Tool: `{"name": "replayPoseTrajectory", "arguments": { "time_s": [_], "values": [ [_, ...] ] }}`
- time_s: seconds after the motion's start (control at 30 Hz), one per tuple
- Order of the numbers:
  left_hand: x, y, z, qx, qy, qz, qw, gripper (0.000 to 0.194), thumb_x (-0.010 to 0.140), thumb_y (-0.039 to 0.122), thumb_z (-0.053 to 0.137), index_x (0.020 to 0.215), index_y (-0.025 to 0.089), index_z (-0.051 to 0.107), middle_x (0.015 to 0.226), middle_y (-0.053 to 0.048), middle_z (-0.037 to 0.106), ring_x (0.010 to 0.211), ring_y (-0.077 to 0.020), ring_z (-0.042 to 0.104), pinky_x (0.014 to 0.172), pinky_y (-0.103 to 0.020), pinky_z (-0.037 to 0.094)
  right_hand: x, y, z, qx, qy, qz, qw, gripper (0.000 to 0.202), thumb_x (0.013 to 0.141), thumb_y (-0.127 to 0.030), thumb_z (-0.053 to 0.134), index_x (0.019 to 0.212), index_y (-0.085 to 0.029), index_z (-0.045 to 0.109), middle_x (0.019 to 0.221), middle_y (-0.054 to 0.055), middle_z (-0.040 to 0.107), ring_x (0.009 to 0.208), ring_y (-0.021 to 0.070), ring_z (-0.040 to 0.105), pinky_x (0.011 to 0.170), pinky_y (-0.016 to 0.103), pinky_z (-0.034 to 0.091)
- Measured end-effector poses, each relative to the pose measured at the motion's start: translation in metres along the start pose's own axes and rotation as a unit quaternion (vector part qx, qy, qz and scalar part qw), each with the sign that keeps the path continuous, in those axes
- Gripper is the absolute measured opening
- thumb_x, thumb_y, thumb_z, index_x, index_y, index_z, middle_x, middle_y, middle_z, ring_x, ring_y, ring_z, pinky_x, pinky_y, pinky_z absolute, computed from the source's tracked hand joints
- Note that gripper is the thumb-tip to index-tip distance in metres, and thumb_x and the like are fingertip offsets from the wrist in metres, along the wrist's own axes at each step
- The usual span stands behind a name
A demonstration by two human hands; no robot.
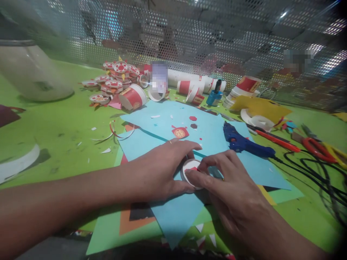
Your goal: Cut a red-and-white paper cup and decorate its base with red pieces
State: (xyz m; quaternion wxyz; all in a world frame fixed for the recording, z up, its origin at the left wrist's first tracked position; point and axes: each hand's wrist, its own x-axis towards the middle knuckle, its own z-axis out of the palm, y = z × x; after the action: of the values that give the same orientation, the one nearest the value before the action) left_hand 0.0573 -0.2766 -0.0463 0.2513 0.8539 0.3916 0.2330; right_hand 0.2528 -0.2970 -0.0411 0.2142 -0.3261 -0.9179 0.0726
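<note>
A small white disc with a raised rim [193, 165] lies over the light blue paper [173, 213]. My left hand [165, 168] is curled round the disc's left side, its thumb along the near edge and its index finger beyond the far edge. The fingertips of my right hand [227, 180] are pinched over the disc, at a small red piece [194, 168] on its face. Just beyond the hands lies a red paper cutout with a round gold print [180, 132]. Two small dark red pieces [193, 118] are near it.
A blue glue gun [244, 144] lies right of my hands, its black cable running right past red-handled scissors [318, 150]. Behind are red-and-white paper cups [133, 97], a pile of decorated discs [114, 85] and a blue bottle [214, 98]. A large pale container [35, 74] stands back left.
</note>
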Motion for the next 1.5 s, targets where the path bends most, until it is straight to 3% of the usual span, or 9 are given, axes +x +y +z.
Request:
{"name": "replayPoseTrajectory", "arguments": {
  "time_s": [0.63, 0.77, 0.9, 1.03, 1.2, 1.5],
  "values": [
    [0.0, 0.0, 0.002, 0.009, -0.003, -0.012, 1.0, 0.062, 0.076, 0.033, 0.067, 0.13, 0.018, 0.039, 0.124, -0.012, 0.056, 0.108, -0.0249, 0.054, 0.088, -0.039, 0.046, -0.001, 0.002, 0.003, -0.03, -0.009, -0.005, 1.0, 0.033, 0.077, 0.004, 0.047, 0.096, -0.013, 0.066, 0.091, 0.012, 0.053, 0.08, 0.0238, 0.04, 0.065, 0.04, 0.038],
    [0.0, 0.0, 0.002, 0.003, 0.002, -0.004, 1.0, 0.06, 0.077, 0.033, 0.067, 0.128, 0.016, 0.042, 0.122, -0.012, 0.057, 0.107, -0.0245, 0.055, 0.087, -0.038, 0.046, -0.003, 0.0, -0.004, -0.018, 0.018, -0.007, 1.0, 0.032, 0.078, 0.004, 0.045, 0.097, -0.012, 0.065, 0.093, 0.012, 0.052, 0.083, 0.0236, 0.041, 0.067, 0.04, 0.039],
    [0.0, -0.001, 0.003, -0.006, 0.019, 0.006, 1.0, 0.059, 0.076, 0.036, 0.067, 0.127, 0.018, 0.042, 0.119, -0.011, 0.058, 0.105, -0.0248, 0.056, 0.086, -0.038, 0.047, -0.008, -0.002, -0.013, -0.05, 0.084, 0.009, 0.995, 0.031, 0.083, -0.002, 0.047, 0.106, -0.015, 0.063, 0.095, 0.01, 0.05, 0.083, 0.0224, 0.045, 0.066, 0.036, 0.039],
    [0.0, -0.002, 0.003, -0.007, 0.013, 0.006, 1.0, 0.058, 0.077, 0.037, 0.067, 0.127, 0.019, 0.042, 0.115, -0.01, 0.06, 0.102, -0.0239, 0.056, 0.084, -0.038, 0.047, -0.011, -0.002, -0.017, -0.066, 0.113, 0.034, 0.991, 0.024, 0.084, -0.006, 0.049, 0.098, -0.018, 0.065, 0.093, 0.009, 0.05, 0.075, 0.0197, 0.048, 0.063, 0.036, 0.039],
    [0.0, 0.0, 0.003, -0.001, 0.013, 0.008, 1.0, 0.058, 0.077, 0.036, 0.067, 0.126, 0.017, 0.042, 0.113, -0.01, 0.059, 0.103, -0.0242, 0.055, 0.086, -0.038, 0.046, -0.008, -0.001, -0.015, -0.011, 0.144, 0.057, 0.988, 0.023, 0.084, -0.003, 0.049, 0.091, -0.019, 0.065, 0.088, 0.006, 0.052, 0.078, 0.0175, 0.053, 0.064, 0.033, 0.041],
    [0.001, 0.001, -0.002, 0.024, -0.01, 0.011, 1.0, 0.053, 0.076, 0.04, 0.066, 0.118, 0.014, 0.049, 0.111, -0.011, 0.055, 0.104, -0.0251, 0.051, 0.087, -0.04, 0.044, -0.007, 0.002, -0.01, 0.041, 0.121, 0.087, 0.988, 0.027, 0.084, -0.003, 0.046, 0.09, -0.018, 0.067, 0.086, 0.005, 0.051, 0.076, 0.0165, 0.052, 0.063, 0.033, 0.041]
  ]
}}
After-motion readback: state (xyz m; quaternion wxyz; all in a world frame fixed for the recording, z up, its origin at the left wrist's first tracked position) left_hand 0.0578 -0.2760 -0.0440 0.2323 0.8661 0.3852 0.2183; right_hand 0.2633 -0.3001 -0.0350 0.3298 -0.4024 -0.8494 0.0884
